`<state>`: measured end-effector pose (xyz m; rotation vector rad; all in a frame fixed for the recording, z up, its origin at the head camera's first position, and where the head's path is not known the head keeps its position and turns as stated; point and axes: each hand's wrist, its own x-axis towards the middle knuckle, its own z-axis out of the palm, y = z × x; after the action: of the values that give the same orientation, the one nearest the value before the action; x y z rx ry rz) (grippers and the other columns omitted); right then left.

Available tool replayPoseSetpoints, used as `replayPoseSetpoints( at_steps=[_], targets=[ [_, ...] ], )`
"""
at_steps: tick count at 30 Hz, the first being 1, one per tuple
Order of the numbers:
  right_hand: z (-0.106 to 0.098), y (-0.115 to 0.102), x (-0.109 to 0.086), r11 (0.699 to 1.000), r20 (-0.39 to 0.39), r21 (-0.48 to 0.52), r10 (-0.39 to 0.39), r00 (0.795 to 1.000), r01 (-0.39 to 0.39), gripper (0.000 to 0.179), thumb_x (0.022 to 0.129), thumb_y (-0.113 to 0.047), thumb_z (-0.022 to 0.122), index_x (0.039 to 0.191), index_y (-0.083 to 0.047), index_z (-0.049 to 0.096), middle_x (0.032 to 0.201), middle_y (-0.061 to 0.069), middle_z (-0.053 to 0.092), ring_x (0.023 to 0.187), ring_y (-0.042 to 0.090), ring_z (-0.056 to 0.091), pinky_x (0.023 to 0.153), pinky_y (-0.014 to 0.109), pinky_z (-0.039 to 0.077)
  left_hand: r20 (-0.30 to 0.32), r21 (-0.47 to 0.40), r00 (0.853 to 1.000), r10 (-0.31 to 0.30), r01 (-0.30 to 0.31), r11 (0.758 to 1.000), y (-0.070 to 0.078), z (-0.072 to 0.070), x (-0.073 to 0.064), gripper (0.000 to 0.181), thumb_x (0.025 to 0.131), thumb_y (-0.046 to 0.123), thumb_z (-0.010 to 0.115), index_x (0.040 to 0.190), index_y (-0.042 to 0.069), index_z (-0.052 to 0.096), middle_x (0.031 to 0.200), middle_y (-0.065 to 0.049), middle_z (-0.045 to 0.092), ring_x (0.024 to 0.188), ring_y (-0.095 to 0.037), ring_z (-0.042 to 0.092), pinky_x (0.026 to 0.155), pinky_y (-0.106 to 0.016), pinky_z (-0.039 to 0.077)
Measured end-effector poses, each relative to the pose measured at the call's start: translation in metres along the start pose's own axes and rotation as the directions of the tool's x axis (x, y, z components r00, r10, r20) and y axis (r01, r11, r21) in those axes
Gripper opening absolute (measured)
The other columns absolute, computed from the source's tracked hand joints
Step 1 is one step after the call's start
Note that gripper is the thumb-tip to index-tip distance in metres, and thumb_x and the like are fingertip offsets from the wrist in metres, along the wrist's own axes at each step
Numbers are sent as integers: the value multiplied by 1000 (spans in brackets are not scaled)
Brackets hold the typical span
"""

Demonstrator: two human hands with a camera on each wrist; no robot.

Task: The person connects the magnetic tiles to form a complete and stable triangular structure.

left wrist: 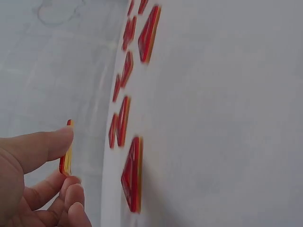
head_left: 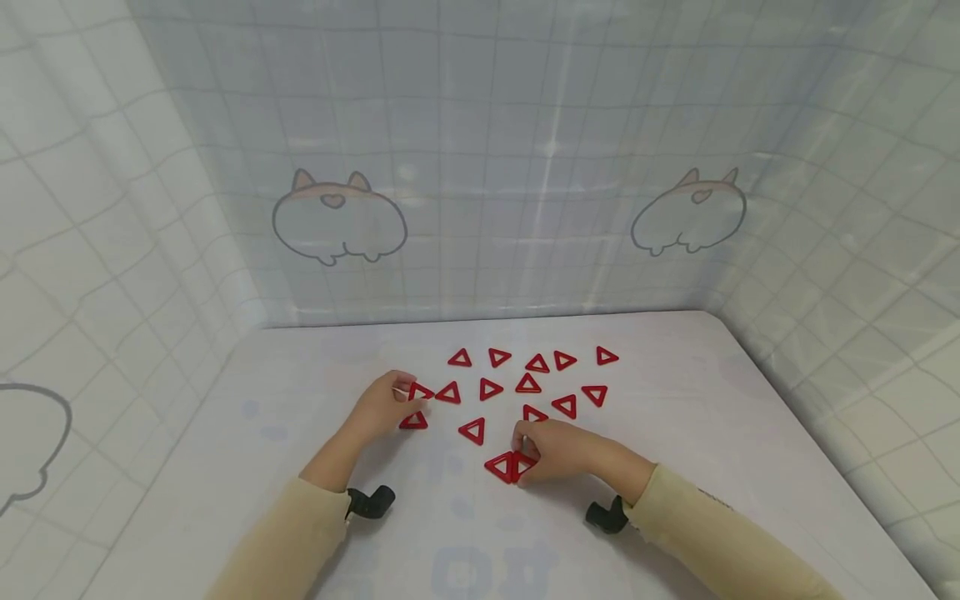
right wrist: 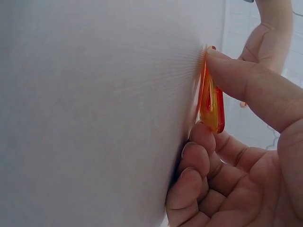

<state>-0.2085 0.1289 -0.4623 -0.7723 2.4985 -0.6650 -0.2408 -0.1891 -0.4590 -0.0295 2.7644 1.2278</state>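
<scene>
My left hand (head_left: 381, 406) pinches a red, hollow triangle tile (left wrist: 67, 158) between thumb and fingertips; its edge shows a yellow layer. Just under that hand in the head view, another triangle tile (head_left: 414, 427) lies flat on the table. My right hand (head_left: 564, 452) has thumb and fingers on a second triangle tile (right wrist: 212, 101), its yellow side against the white tabletop in the right wrist view. Side to side with it lies a matching triangle tile (head_left: 511, 467). Behind the right hand, one more triangle tile (head_left: 534, 409) is partly covered by the fingers.
Several red triangle tiles are spread over the middle and back of the white table (head_left: 675, 433), pointing different ways. A grid-patterned curtain wall (head_left: 517, 250) rises at the back and both sides. Black wrist mounts (head_left: 372, 502) jut out near the sleeves.
</scene>
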Motion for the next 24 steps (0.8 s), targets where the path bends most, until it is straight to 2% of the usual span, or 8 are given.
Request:
replayPoseSetpoints(
  at_steps=[5, 11, 17, 24],
  targets=[
    [1, 0, 0, 1000, -2, -4, -6, 1000, 6, 39, 79, -32, 86, 103, -22, 57, 78, -8, 57, 71, 10, 56, 63, 26, 50, 33, 14, 999, 20, -20, 1000, 11, 9, -17, 47, 87, 20, 80, 126, 7, 59, 101, -7, 61, 85, -21, 57, 65, -30, 54],
    [1, 0, 1, 1000, -7, -1, -11, 1000, 11, 39, 80, -31, 85, 104, -21, 58, 77, -7, 57, 69, 10, 55, 62, 26, 49, 113, 44, 990, 83, -88, 995, 18, 22, -34, 42, 82, 18, 84, 117, 8, 63, 89, -3, 57, 79, -19, 53, 63, -30, 50],
    [2, -1, 0, 1000, -22, -9, 12, 1000, -12, 40, 79, -32, 86, 104, -21, 58, 77, -8, 57, 70, 10, 56, 63, 26, 50, 229, 71, 967, 110, -129, 989, 20, 36, -46, 41, 78, 25, 87, 110, 13, 65, 85, 0, 57, 76, -17, 55, 61, -29, 51],
    [3, -3, 0, 999, -40, -24, 31, 999, -32, 41, 78, -32, 86, 105, -20, 59, 78, -9, 57, 71, 10, 57, 64, 25, 51, 313, 62, 932, 181, -210, 976, 28, 49, -58, 41, 78, 29, 87, 110, 13, 65, 87, 3, 59, 77, -15, 56, 64, -28, 52]
  ],
)
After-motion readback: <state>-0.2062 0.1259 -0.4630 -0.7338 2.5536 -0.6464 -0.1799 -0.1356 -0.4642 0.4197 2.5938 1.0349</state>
